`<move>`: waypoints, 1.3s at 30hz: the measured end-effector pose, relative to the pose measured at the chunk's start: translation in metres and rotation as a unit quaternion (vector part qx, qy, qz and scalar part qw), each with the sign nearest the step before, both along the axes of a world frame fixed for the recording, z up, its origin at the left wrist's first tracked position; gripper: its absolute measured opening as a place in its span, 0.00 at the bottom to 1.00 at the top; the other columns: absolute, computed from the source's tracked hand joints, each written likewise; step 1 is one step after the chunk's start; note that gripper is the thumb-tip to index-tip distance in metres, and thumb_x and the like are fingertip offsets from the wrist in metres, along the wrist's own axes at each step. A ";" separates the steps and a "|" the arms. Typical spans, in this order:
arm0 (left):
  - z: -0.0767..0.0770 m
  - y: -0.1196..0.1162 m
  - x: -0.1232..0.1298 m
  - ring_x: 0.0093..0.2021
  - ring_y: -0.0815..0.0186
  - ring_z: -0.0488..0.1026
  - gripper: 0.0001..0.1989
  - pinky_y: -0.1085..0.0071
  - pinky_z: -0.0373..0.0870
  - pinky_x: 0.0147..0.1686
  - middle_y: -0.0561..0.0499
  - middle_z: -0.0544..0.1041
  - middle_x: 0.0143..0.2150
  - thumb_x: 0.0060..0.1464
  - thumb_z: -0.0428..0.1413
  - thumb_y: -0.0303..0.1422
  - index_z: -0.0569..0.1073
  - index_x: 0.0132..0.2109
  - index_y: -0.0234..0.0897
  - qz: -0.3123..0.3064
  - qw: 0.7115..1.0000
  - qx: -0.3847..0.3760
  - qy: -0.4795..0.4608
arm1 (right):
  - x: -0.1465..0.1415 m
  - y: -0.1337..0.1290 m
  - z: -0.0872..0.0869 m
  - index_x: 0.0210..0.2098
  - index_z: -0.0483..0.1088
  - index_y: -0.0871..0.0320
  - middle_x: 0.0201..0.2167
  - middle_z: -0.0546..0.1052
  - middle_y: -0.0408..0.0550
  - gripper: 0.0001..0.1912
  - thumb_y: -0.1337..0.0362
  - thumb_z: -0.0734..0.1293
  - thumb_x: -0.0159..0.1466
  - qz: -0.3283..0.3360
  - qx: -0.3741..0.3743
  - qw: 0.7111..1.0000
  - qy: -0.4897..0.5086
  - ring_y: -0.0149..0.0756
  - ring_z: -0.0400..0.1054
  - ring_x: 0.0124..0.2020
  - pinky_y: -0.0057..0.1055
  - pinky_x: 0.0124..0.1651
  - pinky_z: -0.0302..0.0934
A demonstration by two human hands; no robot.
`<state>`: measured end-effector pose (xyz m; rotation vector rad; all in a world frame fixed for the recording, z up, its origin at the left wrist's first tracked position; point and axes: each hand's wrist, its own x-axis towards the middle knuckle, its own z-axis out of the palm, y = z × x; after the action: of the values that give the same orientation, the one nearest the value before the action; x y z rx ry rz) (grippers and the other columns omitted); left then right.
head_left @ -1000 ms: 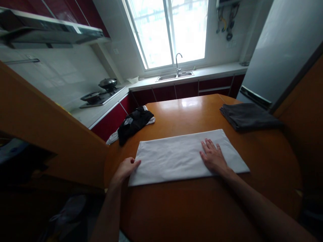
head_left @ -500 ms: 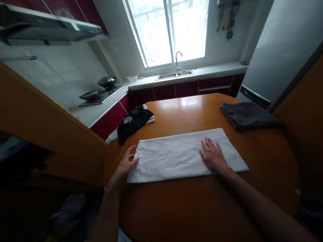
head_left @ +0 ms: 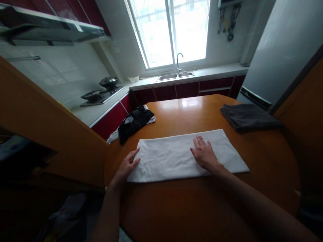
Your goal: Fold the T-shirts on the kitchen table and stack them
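A folded white cloth (head_left: 166, 158) lies flat on the wooden table (head_left: 176, 208), its long side across my view. My right hand (head_left: 205, 155) rests palm down on the cloth, right of its middle, fingers stretched out. At the cloth's left edge is my left hand (head_left: 127, 165), thumb and fingers apart, the fingertips touching the fabric. Neither hand grips anything. Slight wrinkles show in the cloth near its left end. I cannot tell what kind of garment or linen it is.
A rumpled black and white garment pile (head_left: 136, 122) lies at the table's left edge. On the right sits a folded dark grey cloth (head_left: 249, 117). Beyond are a counter with a sink (head_left: 168, 77), a stove with pans (head_left: 108, 81), and a fridge (head_left: 282, 53).
My right hand has slid left across the white cloth. The fingers of my left hand have come down onto its left edge. The cloth keeps its place.
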<state>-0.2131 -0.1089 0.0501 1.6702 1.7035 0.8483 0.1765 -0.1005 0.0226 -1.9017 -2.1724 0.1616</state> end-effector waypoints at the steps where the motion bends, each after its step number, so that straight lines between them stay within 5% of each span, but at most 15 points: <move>1: 0.003 -0.001 0.001 0.66 0.51 0.64 0.38 0.61 0.62 0.64 0.42 0.67 0.67 0.50 0.58 0.48 0.69 0.65 0.33 0.001 1.000 0.002 0.000 | -0.012 0.005 0.004 0.71 0.52 0.65 0.74 0.49 0.59 0.32 0.56 0.52 0.73 0.022 -0.002 1.000 0.009 0.46 0.40 0.74 0.53 0.71 0.35; 8: 0.038 -0.003 0.013 0.65 0.50 0.66 0.38 0.64 0.67 0.60 0.42 0.66 0.67 0.51 0.58 0.48 0.68 0.66 0.34 -0.019 0.999 0.034 -0.003 | -0.067 0.046 -0.004 0.72 0.48 0.68 0.74 0.46 0.61 0.34 0.55 0.52 0.73 0.057 -0.038 0.997 0.036 0.46 0.37 0.75 0.55 0.71 0.30; 14: 0.070 -0.002 0.042 0.61 0.51 0.70 0.37 0.63 0.73 0.54 0.43 0.66 0.67 0.52 0.59 0.48 0.69 0.65 0.38 -0.029 0.998 0.044 -0.015 | -0.065 0.051 -0.018 0.72 0.48 0.67 0.74 0.46 0.58 0.34 0.54 0.53 0.72 0.051 -0.031 0.997 0.054 0.45 0.36 0.75 0.53 0.72 0.27; 21: 0.100 0.001 0.081 0.53 0.54 0.75 0.34 0.65 0.76 0.46 0.42 0.67 0.65 0.51 0.61 0.44 0.71 0.63 0.37 -0.051 0.996 0.056 -0.049 | -0.064 0.045 -0.007 0.71 0.52 0.65 0.73 0.49 0.58 0.31 0.58 0.54 0.72 0.067 0.006 0.991 0.116 0.45 0.38 0.75 0.55 0.72 0.29; 24: 0.111 0.002 0.098 0.51 0.56 0.76 0.33 0.66 0.76 0.43 0.41 0.67 0.65 0.53 0.61 0.42 0.70 0.64 0.36 -0.068 0.994 0.063 -0.053 | -0.056 0.042 0.001 0.68 0.58 0.65 0.72 0.54 0.59 0.28 0.60 0.55 0.72 0.053 0.008 0.977 0.204 0.45 0.44 0.73 0.51 0.72 0.38; 30: 0.118 0.016 0.143 0.52 0.58 0.74 0.32 0.65 0.74 0.48 0.40 0.67 0.61 0.54 0.60 0.38 0.69 0.65 0.34 -0.163 0.980 0.101 -0.049 | -0.030 0.033 0.044 0.49 0.76 0.63 0.50 0.79 0.58 0.20 0.57 0.58 0.70 0.014 -0.003 0.876 0.483 0.43 0.73 0.51 0.40 0.56 0.65; 35: 0.099 0.031 0.201 0.54 0.57 0.71 0.29 0.62 0.71 0.53 0.40 0.71 0.55 0.54 0.60 0.32 0.71 0.63 0.32 -0.218 0.965 0.146 -0.011 | -0.013 0.009 0.085 0.46 0.73 0.58 0.49 0.77 0.54 0.19 0.52 0.61 0.69 0.022 -0.140 0.759 0.636 0.35 0.74 0.36 0.29 0.31 0.68; 39: 0.067 0.032 0.254 0.54 0.56 0.71 0.34 0.61 0.71 0.54 0.38 0.70 0.58 0.52 0.61 0.28 0.66 0.67 0.33 -0.254 0.956 0.138 -0.047 | 0.006 0.003 0.088 0.42 0.72 0.58 0.39 0.78 0.49 0.16 0.52 0.61 0.69 -0.013 -0.168 0.723 0.670 0.29 0.70 0.28 0.27 0.29 0.67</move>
<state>0.0408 -0.0768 0.1171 2.0878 1.0459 0.9169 0.1828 -0.0978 0.1106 -1.1349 -1.0660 1.4663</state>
